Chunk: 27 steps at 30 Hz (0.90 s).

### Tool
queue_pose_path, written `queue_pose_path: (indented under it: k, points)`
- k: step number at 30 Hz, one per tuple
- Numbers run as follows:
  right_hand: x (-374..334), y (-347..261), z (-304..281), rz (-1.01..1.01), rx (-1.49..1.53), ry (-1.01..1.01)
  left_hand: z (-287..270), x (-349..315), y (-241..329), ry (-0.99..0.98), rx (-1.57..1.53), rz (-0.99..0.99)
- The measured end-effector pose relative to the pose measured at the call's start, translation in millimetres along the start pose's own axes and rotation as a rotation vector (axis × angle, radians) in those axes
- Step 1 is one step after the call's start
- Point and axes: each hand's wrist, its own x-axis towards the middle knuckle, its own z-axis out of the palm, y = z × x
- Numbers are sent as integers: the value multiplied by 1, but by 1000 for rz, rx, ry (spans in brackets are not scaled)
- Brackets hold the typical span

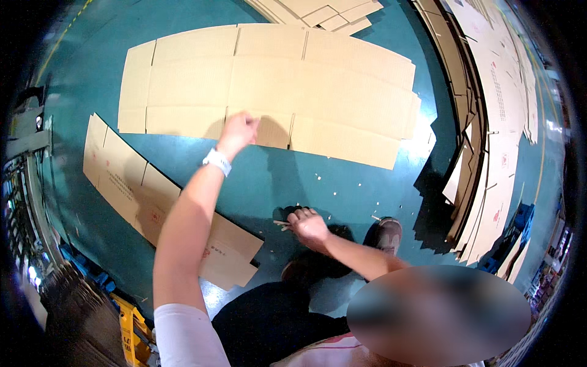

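Note:
A large flattened cardboard box (275,85) lies spread on the teal floor (269,177). My left hand (238,129), with a white band at the wrist, reaches out to its near edge and pinches a flap there. Lower down, my right hand (307,225) is at the floor with its fingers curled over a few thin pale cardboard strips (281,224) that stick out to its left. My shoe (387,233) stands just right of that hand.
A second flat box (134,189) lies at the left, partly under my left arm. Tall stacks of flat cardboard (495,122) line the right side, more (318,11) at the top. Small scraps (333,183) dot the floor. A yellow object (129,324) and blue crates (85,269) sit lower left.

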Motion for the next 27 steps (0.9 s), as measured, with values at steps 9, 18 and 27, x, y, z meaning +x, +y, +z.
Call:
queue_pose_path:
  k: [9,18,27]
  points:
    - [-47,121,-236,292,157,-358,-24,111,138,458,1154,593]
    - [-203,138,-283,796,638,-100,-12,124,168,330,1154,432]
    - [-172,188,-204,851,1215,355,9,103,144,76,1381,486]
